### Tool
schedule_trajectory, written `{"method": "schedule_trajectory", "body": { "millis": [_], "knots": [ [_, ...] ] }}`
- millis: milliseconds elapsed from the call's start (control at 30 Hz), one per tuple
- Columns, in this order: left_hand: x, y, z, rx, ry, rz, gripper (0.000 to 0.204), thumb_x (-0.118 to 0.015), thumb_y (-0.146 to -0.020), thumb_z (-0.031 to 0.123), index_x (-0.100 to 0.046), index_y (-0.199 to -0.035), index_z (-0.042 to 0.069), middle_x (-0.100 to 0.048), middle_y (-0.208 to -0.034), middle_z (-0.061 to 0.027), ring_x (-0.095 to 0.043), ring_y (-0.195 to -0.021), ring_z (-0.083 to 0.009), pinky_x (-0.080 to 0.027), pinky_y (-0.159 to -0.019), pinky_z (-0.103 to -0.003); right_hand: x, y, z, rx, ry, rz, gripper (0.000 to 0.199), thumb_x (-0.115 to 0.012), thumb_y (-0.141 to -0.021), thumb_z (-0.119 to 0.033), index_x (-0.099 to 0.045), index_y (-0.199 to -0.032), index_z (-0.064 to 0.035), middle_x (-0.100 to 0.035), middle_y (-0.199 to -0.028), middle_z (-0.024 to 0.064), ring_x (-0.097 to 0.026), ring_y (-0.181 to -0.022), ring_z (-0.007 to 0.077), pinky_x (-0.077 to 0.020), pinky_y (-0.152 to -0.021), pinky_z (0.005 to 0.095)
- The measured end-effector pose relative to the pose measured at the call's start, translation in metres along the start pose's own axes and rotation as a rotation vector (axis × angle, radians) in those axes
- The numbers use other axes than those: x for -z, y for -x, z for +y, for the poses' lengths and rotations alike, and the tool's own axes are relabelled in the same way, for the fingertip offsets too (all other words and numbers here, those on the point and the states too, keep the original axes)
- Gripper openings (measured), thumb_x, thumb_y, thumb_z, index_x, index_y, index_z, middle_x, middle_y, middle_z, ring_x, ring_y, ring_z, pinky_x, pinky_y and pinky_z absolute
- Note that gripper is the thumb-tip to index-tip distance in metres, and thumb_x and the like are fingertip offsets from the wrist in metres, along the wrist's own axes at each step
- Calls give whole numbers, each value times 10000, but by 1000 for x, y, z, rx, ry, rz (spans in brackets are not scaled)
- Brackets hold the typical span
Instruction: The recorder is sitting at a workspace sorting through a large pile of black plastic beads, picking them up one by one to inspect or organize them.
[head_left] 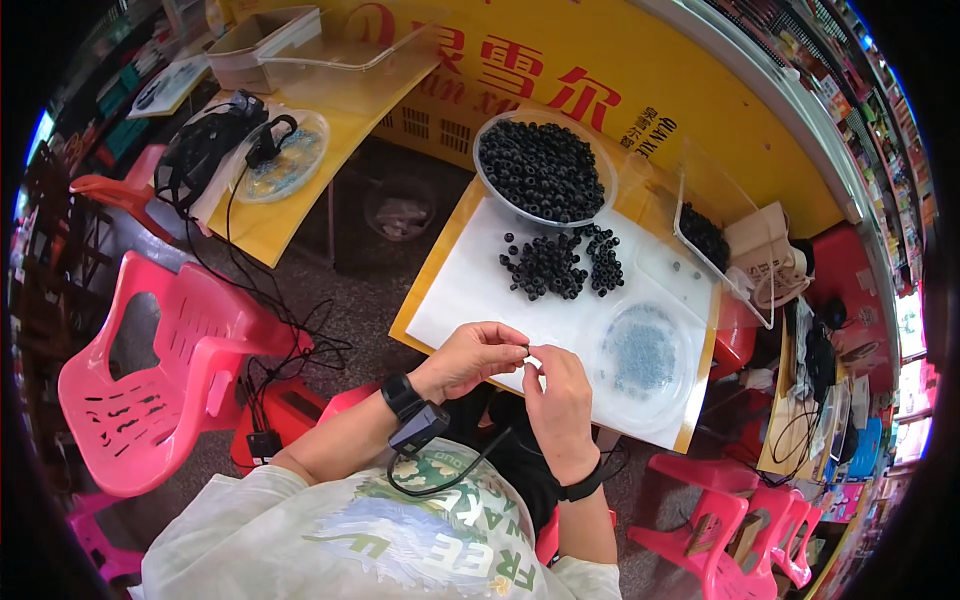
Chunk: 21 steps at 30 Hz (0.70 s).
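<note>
My left hand [473,358] and my right hand [562,402] meet just over the near edge of the white-topped table [455,290]. Both are closed in a pinch, fingertips together on a small dark part [527,349], too small to make out fully. Beyond them lies a loose pile of small black round parts [545,268], some with holes. A clear round tub [481,172] behind the pile is heaped with more of them. To the right of my hands, a shallow clear dish [684,372] holds many tiny pale-blue pieces [642,348].
A clear box [752,285] with black parts stands tilted at the table's right end, by a beige bag [765,240]. Pink chairs [180,350] stand left and right. Cables [275,345] trail down from a second yellow table [265,225].
</note>
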<state>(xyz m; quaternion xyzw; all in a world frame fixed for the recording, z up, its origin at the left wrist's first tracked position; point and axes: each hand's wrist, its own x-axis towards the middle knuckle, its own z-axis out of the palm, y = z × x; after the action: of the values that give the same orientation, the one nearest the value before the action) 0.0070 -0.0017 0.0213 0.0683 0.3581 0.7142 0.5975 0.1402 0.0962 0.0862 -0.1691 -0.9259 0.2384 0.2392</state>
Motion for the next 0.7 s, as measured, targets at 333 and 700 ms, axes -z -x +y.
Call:
{"method": "schedule_trajectory", "body": {
  "millis": [333, 700],
  "knots": [
    [26, 0, -8, 12, 334, 98, 204, -633, -931, 64, -618, -1132, 32, -662, -1019, -61, -655, -909, -132, -564, -819, -243, -28, -10, 0, -14, -15, 42, 394, -645, -823, -27, -628, -1216, -43, -609, -842, 117, -594, -741, 258, -474, -705, 365],
    [35, 16, 9, -8, 456, 62, 214, -600, -949, 47, -594, -1160, 15, -654, -1010, -63, -668, -893, -132, -586, -808, -226, -81, -94, 67, 401, 392, -162, 24, -595, -742, -23, -601, -724, -37, -530, -840, 96, -567, -844, 258, -510, -700, 350]
  ]
}}
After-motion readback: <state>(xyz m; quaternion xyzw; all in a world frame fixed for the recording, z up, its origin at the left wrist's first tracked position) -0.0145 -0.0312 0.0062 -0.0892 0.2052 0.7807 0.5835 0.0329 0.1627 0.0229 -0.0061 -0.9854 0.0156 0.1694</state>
